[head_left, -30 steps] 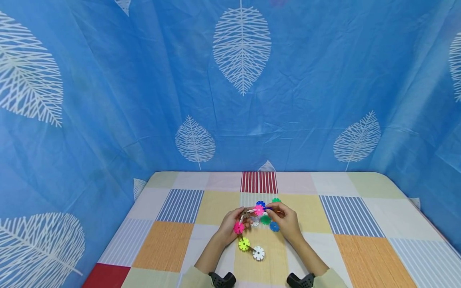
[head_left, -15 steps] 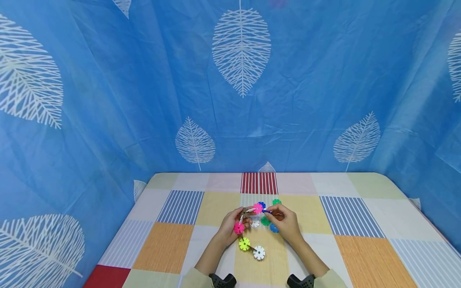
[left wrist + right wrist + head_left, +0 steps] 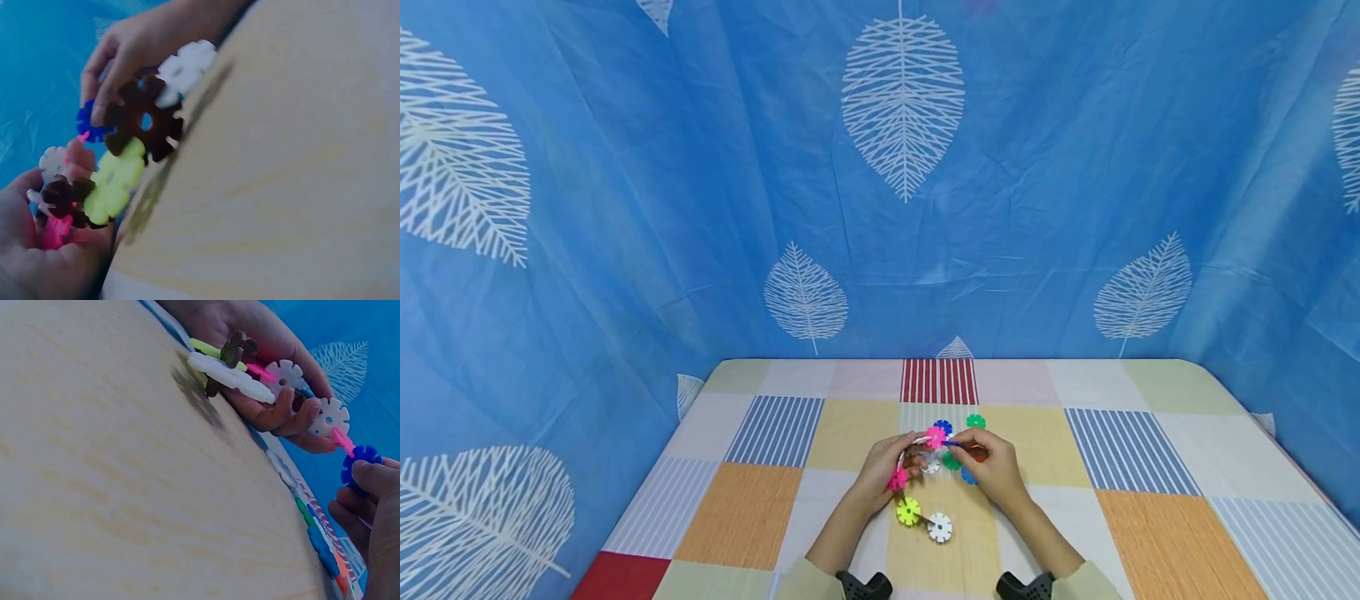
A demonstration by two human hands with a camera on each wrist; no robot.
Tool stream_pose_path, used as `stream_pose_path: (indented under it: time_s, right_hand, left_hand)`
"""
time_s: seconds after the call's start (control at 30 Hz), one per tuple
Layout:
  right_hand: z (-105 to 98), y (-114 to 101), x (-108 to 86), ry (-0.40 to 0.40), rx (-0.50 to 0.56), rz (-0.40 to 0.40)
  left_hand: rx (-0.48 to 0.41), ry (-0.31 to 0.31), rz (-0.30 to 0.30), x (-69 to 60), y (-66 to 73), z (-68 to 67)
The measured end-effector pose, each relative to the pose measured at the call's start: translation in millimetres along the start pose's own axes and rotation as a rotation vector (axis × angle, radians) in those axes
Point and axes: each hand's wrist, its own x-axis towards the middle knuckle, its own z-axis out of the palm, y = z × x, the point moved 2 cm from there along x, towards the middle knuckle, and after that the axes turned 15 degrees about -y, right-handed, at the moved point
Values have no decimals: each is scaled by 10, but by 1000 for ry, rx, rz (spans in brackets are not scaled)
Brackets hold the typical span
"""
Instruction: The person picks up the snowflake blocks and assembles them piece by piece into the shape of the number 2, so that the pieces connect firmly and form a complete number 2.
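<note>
Lower centre, head view: left hand (image 3: 878, 477) curls round a notched-disc chain (image 3: 898, 479); right hand (image 3: 997, 468) pinches a blue disc (image 3: 366, 454) touching the chain's pink end (image 3: 935, 437).

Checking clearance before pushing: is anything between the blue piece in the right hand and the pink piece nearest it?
Nothing visible: in the right wrist view, the blue piece, pinched by the right hand, appears to touch the pink piece directly.

I get a bright head feed; both wrist feeds look dim and bluish, a soft shadow (image 3: 197, 401) darkening the tablecloth (image 3: 112, 487) near the left hand (image 3: 876, 471).
</note>
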Motion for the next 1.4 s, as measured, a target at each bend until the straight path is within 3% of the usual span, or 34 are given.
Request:
stream_pose_path:
  time_s: [0.13, 0.27, 0.63, 0.83, 0.93, 1.13, 1.27, 1.4]
  right_hand:
    - [12, -12, 1, -7, -43, -37]
    - [25, -24, 5, -5, -42, -20]
    - [43, -43, 27, -16, -12, -11]
    - [50, -51, 21, -42, -26, -11]
    - [56, -12, 4, -55, -75, -7]
    - [55, 303, -67, -59, -275, 33]
    - [38, 338, -81, -151, -457, 128]
    - [27, 355, -98, -211, -526, 228]
  left_hand:
    - [45, 87, -28, -4, -6, 7]
    - [71, 110, -44, -15, 5, 7]
    - [60, 57, -49, -54, 38, 14]
    - [24, -49, -14, -24, 30, 1]
    - [38, -71, -15, -6, 11, 1]
    - [63, -22, -40, 13, -11, 3]
    - [43, -14, -40, 10, -10, -7]
    - [42, -8, -36, 3, 1, -3]
